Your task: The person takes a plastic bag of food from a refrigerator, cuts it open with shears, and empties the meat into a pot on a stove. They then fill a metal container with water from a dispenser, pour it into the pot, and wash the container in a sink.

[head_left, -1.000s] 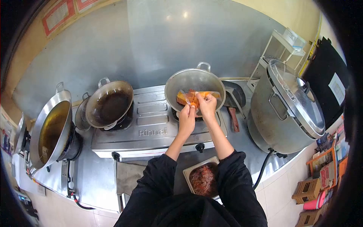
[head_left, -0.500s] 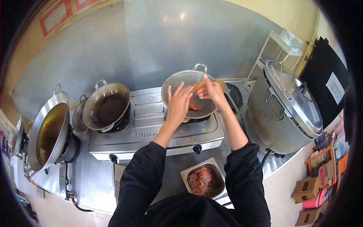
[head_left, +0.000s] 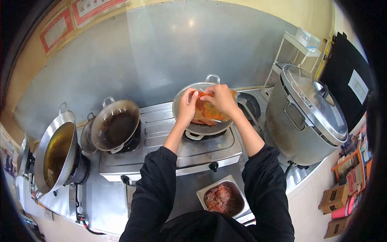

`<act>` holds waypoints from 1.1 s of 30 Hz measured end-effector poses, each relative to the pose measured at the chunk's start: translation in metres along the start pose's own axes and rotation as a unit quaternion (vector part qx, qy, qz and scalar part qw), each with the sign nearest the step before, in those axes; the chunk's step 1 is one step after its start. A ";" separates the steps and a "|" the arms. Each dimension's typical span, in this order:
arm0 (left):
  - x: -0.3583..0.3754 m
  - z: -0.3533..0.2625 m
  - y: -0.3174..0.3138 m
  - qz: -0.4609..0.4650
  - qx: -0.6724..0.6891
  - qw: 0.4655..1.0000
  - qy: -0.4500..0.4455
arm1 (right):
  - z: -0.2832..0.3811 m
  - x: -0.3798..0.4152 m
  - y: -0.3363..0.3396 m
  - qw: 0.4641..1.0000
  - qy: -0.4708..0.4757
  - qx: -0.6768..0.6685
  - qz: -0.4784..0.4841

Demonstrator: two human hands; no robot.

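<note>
Both of my hands are over the wok (head_left: 181,95) on the right burner. They pinch a clear plastic bag (head_left: 210,111) smeared with orange-red sauce or paste. My left hand (head_left: 187,107) grips its top left edge, thumb and fingers pressed together. On the other side, my right hand (head_left: 223,101) is closed on the top right of the bag. Below the bag, a reddish-brown lump of food (head_left: 203,122) lies in the wok, partly covered by the bag. Just in front of the stove (head_left: 161,155) sits a square metal pan (head_left: 234,182) holding reddish, frosty-looking meat (head_left: 219,198).
A dark-bottomed wok (head_left: 117,121) occupies the left burner. Farther left stands a large wok with yellowish oil (head_left: 58,147). A tall lidded stockpot (head_left: 290,117) is close to my right arm. A dark pan (head_left: 249,105) lies behind it, near a white shelf rack (head_left: 300,46).
My hands have come together on the bag, the right one moving left and down. The bag now hangs spread out over the wok. The view has shifted slightly.
</note>
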State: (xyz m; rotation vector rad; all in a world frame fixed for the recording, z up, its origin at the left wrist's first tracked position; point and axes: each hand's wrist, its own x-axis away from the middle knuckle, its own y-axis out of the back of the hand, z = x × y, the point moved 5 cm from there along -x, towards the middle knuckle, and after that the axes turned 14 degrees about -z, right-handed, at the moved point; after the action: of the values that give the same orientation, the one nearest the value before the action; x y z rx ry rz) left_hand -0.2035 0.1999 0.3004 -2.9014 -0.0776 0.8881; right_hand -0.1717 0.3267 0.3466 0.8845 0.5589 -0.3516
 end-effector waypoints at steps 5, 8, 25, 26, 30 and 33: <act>-0.002 0.011 0.003 -0.005 0.036 0.999 0.034 | 0.004 0.004 -0.010 0.975 0.180 0.002 -0.128; 0.001 0.029 0.012 0.002 -0.004 0.998 0.069 | -0.001 0.003 -0.011 0.965 0.192 -0.026 -0.175; -0.005 0.025 0.013 0.002 -0.016 1.000 0.011 | -0.014 0.007 -0.021 0.966 0.086 -0.245 -0.011; -0.006 0.025 0.015 -0.014 -0.028 0.999 0.005 | -0.017 0.009 -0.022 0.976 0.100 -0.195 -0.008; -0.011 0.018 0.016 -0.005 -0.021 1.000 0.005 | -0.006 0.012 -0.010 0.997 0.073 -0.025 0.019; -0.012 0.020 0.018 -0.003 -0.050 0.998 -0.034 | -0.011 0.008 -0.019 0.997 0.061 0.049 0.002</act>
State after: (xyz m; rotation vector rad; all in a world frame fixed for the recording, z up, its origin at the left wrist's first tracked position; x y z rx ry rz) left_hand -0.2242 0.1830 0.2879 -2.9599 -0.1396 1.0114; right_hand -0.1779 0.3239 0.3248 1.0070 0.6571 -0.3252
